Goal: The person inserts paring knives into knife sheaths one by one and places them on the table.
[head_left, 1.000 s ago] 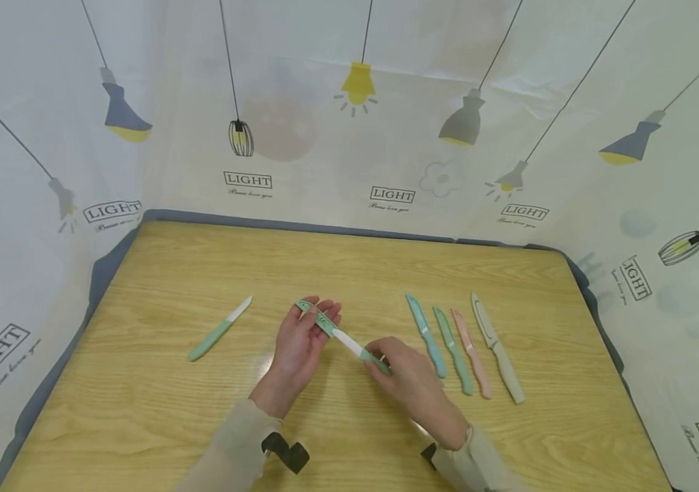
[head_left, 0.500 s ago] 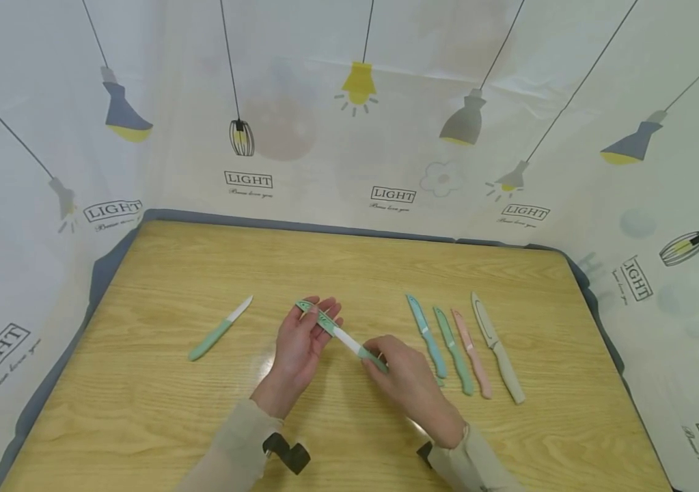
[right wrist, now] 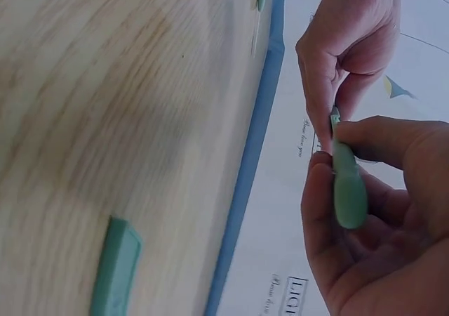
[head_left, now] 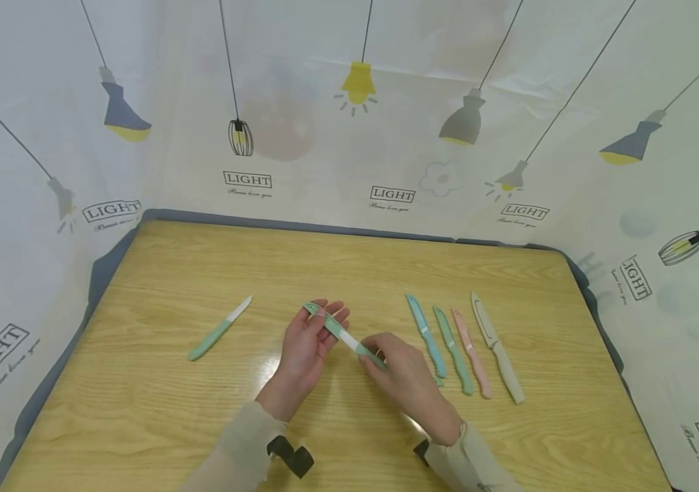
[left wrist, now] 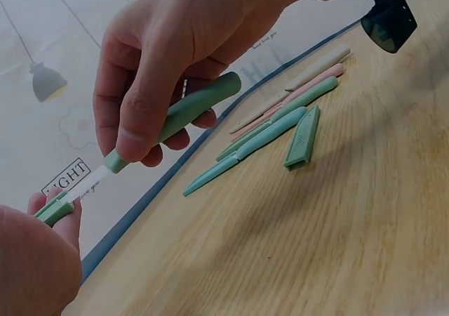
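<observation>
Over the middle of the table, my left hand (head_left: 301, 352) pinches a green knife sheath (head_left: 332, 326) between thumb and fingers. My right hand (head_left: 409, 374) grips the green handle (left wrist: 193, 112) of a small knife. Its white blade (head_left: 350, 339) is partly inside the sheath, with a short stretch showing between the two hands. In the right wrist view, the knife handle (right wrist: 349, 193) points back from the thumb and fingers toward the camera. A second green sheath (left wrist: 303, 140) lies on the table near my right hand, mostly hidden by it in the head view.
A bare green-handled knife (head_left: 220, 331) lies at the left of the wooden table (head_left: 263, 260). To the right, a blue knife (head_left: 428, 336), a green knife (head_left: 455, 352), a pink knife (head_left: 472, 354) and a larger cream knife (head_left: 498, 348) lie side by side, all sheathed.
Less of the white blade shows now, as it has slid deeper into the sheath. My left hand has shifted slightly right, my right hand slightly left, bringing the loose sheath's end into sight.
</observation>
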Action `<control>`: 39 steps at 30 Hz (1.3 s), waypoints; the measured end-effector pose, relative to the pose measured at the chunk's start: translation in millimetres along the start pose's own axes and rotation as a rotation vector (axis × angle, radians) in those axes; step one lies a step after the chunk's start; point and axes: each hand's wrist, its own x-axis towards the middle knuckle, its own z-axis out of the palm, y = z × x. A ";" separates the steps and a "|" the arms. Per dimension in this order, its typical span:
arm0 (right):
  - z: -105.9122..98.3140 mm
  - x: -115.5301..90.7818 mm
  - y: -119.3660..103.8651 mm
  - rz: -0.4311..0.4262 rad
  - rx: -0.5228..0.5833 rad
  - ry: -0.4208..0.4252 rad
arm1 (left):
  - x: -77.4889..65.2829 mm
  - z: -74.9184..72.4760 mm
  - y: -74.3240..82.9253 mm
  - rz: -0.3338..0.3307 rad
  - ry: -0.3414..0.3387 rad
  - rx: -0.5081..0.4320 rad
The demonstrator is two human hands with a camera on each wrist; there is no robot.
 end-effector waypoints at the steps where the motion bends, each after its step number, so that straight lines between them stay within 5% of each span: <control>1: 0.4 0.1 0.7 0.020 0.040 -0.011 | 0.1 0.0 0.8 0.000 -0.004 -0.006; 6: 0.1 1.3 5.9 0.159 0.312 -0.099 | 1.9 0.3 5.5 0.004 -0.026 -0.035; 10: -4.0 2.7 8.3 0.193 0.418 -0.139 | 3.3 1.2 8.4 0.011 -0.031 -0.029; 21: -5.7 3.2 8.2 0.183 0.468 -0.143 | 0.3 1.4 8.3 -0.003 -0.012 -0.011; 30: -27.2 6.1 -21.4 0.191 0.475 -0.139 | 0.9 2.7 2.8 0.002 -0.004 0.046; 39: -20.1 8.5 -16.5 0.188 0.479 -0.132 | -1.0 6.4 -4.9 -0.015 -0.014 0.069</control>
